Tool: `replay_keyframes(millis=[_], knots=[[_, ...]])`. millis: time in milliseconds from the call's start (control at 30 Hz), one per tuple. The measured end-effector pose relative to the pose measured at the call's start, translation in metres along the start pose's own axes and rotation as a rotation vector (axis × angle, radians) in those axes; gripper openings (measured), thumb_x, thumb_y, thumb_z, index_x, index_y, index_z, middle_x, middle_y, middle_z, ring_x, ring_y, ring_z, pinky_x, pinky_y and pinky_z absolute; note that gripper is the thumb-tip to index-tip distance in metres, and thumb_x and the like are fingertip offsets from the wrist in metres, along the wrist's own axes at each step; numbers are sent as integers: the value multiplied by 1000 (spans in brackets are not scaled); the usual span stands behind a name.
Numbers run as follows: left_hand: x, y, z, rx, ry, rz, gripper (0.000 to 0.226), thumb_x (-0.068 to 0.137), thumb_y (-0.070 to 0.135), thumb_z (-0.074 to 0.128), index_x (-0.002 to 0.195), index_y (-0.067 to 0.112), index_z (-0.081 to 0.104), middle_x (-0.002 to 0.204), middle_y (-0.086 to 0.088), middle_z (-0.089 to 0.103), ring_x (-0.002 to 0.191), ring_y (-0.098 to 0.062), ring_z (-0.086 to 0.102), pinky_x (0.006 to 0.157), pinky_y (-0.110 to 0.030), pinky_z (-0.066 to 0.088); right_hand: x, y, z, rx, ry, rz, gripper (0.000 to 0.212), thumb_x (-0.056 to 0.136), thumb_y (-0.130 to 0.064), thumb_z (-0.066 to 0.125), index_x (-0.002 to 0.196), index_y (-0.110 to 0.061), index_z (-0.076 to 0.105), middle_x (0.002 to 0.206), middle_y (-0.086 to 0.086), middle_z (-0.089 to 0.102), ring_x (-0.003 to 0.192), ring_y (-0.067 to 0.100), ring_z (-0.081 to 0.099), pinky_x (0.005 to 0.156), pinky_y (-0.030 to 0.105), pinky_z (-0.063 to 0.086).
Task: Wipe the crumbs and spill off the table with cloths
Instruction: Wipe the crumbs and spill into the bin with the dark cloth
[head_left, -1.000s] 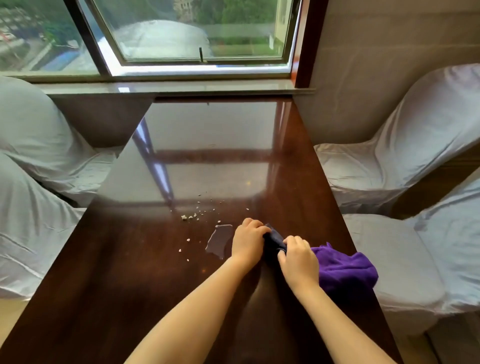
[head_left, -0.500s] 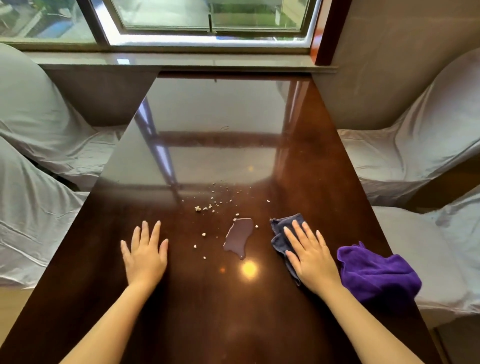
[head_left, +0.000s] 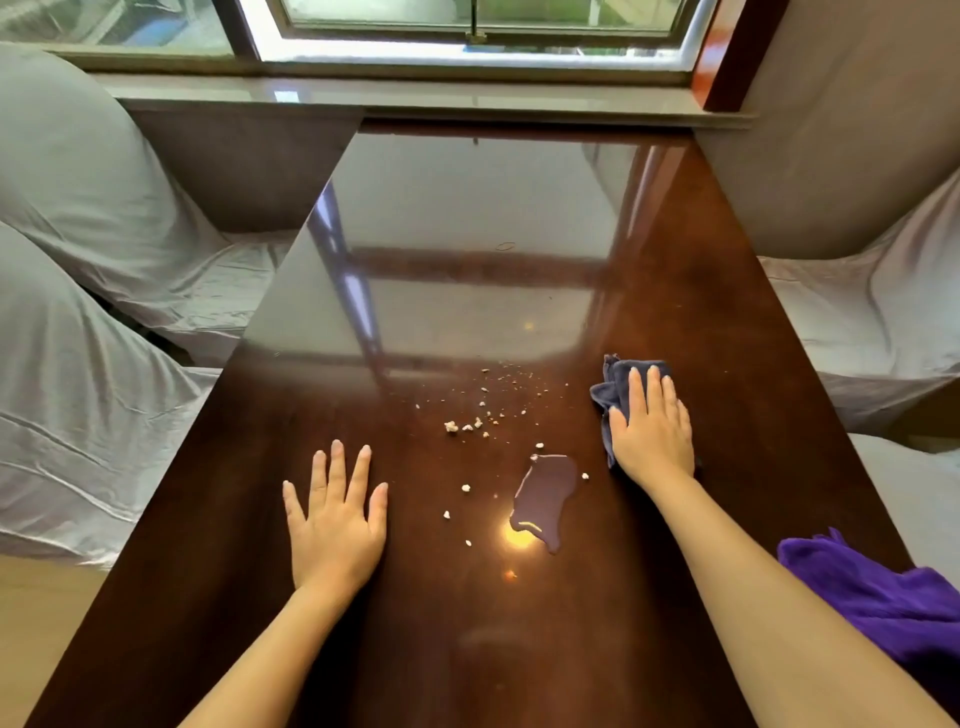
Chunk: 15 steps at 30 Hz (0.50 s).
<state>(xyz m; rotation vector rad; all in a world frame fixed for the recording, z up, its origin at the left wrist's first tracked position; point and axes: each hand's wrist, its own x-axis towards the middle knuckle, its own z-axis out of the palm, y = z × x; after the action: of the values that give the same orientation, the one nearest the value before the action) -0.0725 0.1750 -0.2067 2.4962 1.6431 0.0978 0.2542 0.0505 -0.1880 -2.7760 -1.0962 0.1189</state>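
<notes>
Pale crumbs (head_left: 470, 423) lie scattered on the glossy dark wooden table (head_left: 467, 649), just beyond a small puddle of spilled liquid (head_left: 545, 496). My right hand (head_left: 652, 431) presses flat on a dark blue cloth (head_left: 610, 389) to the right of the crumbs and beyond the spill. My left hand (head_left: 337, 519) rests flat on the table with fingers spread, left of the spill, holding nothing. A purple cloth (head_left: 883, 597) lies bunched at the table's right edge, partly behind my right forearm.
Chairs draped in grey-white covers stand on both sides, left (head_left: 78, 312) and right (head_left: 883, 322). A window sill (head_left: 415, 101) and window run along the table's far end. The far half of the tabletop mirrors the window.
My right hand has slid the blue cloth farther away and to the right of the crumbs. My left hand let go of the cloth earlier and now lies flat on the left.
</notes>
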Motion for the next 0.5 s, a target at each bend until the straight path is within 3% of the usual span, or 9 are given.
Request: replay_keyframes(millis=[167,333,500], knots=[[1,-2,5,11,14,4,56,94,50,21,143,32,0,158,1,3,145,-16,-4,116,-51,-3,35,-37,4,89,-49,-150,63,98,-36,33,147,-11,2,159,9,5,145,23,2,118,39,8],[1,-4,6,9,31,21,59,86,55,4,141,31,0,156,1,4,144,-16,-3,116,-52,-2,52,-72,9,181,-71,-371,59,98,-30,38,147,-9,13,157,9,16,144,22,11,117,38,12],[1,-4,8,11,39,22,61,85,55,1,141,31,1,157,0,8,145,-17,0,116,-53,0,56,-99,14,198,-126,-595,54,98,-25,38,146,-12,18,156,7,19,144,19,14,117,35,12]])
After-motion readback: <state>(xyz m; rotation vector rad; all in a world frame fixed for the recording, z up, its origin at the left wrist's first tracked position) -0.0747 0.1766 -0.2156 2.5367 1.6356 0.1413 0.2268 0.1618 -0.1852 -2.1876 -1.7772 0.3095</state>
